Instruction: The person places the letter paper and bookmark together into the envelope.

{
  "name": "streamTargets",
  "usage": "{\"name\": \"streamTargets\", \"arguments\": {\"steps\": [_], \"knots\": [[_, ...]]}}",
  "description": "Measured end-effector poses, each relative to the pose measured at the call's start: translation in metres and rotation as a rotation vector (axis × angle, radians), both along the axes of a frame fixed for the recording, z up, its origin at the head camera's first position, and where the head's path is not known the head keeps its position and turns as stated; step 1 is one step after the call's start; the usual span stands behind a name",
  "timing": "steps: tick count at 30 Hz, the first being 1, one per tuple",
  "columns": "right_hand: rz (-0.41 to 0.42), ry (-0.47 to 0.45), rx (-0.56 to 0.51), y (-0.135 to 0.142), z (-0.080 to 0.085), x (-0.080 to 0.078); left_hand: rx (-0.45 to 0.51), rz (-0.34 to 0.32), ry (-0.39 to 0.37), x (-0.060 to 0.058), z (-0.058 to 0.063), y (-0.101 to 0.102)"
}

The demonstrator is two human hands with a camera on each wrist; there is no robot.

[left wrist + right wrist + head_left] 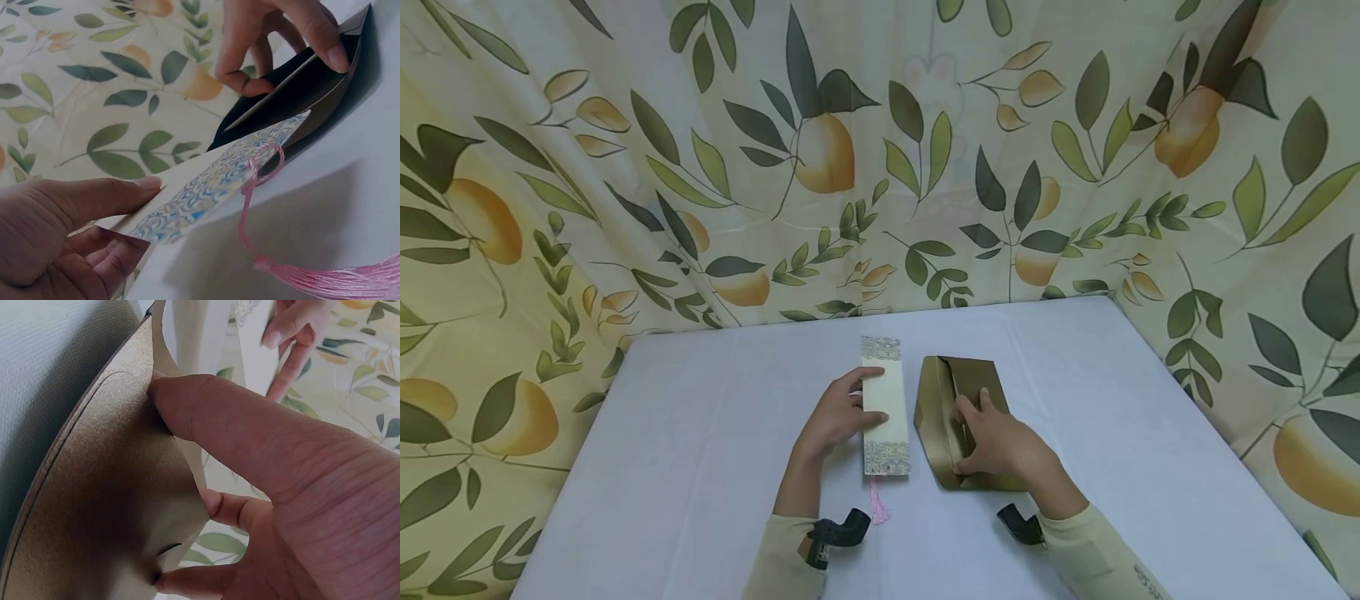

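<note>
My left hand (837,414) holds a long cream bookmark (891,392) by its left edge, thumb on top and other fingers beneath. Patterned bands cross both ends of the bookmark, and a pink tassel (877,502) hangs from the near end. Just to the right is a bronze envelope (934,425), its pointed flap spread toward the bookmark. My right hand (1003,440) grips this envelope at its mouth, thumb and fingers holding the sides apart. In the left wrist view the dark inside of the envelope (294,94) shows, and the bookmark's patterned end overlaps it.
Both items are on or close over a table with a white cloth (700,442). A curtain printed with fruit and leaves (925,192) hangs behind the table. Black wrist mounts (842,529) sit at both sleeves.
</note>
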State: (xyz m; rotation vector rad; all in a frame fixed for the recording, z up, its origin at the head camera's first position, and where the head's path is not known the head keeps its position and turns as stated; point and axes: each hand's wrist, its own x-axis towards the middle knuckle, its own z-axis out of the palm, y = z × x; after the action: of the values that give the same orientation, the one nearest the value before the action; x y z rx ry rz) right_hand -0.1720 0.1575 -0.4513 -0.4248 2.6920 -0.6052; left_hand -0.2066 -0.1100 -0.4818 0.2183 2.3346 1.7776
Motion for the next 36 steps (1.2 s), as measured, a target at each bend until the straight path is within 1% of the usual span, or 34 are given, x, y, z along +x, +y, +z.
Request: {"name": "streamTargets", "arguments": {"steps": [6,11,27,36], "knots": [[-0.002,0.005,0.006,0.0,0.0,-0.001,0.041,-0.022,-0.012,0.001,-0.002,0.007],[0.001,0.011,0.006,0.0,-0.001,0.0,0.051,-0.029,-0.02,0.001,-0.003,0.01],[0.006,0.014,0.017,-0.002,-0.001,-0.001,0.007,-0.025,-0.01,0.004,-0.004,0.023],[0.013,0.023,0.032,-0.002,-0.001,-0.003,-0.003,-0.05,0.005,0.005,-0.007,0.03]]}}
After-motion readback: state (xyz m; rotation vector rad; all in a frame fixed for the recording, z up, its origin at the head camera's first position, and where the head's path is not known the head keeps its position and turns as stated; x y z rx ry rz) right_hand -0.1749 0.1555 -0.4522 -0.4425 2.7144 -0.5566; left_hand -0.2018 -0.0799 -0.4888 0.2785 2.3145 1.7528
